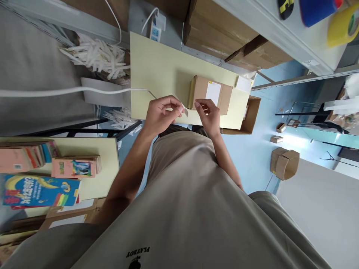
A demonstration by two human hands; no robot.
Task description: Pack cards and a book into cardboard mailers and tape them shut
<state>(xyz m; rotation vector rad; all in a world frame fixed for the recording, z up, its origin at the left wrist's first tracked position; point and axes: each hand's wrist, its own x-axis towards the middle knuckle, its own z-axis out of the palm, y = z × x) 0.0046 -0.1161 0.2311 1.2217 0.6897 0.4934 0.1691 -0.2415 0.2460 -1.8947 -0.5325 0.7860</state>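
My left hand (165, 114) is over the near edge of the pale yellow table, its thumb and fingers pinched on a small white slip (185, 110). Whether the slip is paper or a label is too small to tell. To its right, my right hand (209, 115) has bent fingers, with thumb and forefinger tips close together. Anything between those tips is too small to make out. Just beyond it lies a closed brown cardboard box (202, 84) with a white label (213, 92) on top. A gap separates my two hands.
The pale yellow table (157, 59) bears the box and a white item (243, 83). An open carton (254, 116) stands by its right end. A white cable (106, 90) runs in from the left. Paper strips (103, 58) and stacked books (42, 190) lie leftward; a shelf (280, 30) overhangs upper right.
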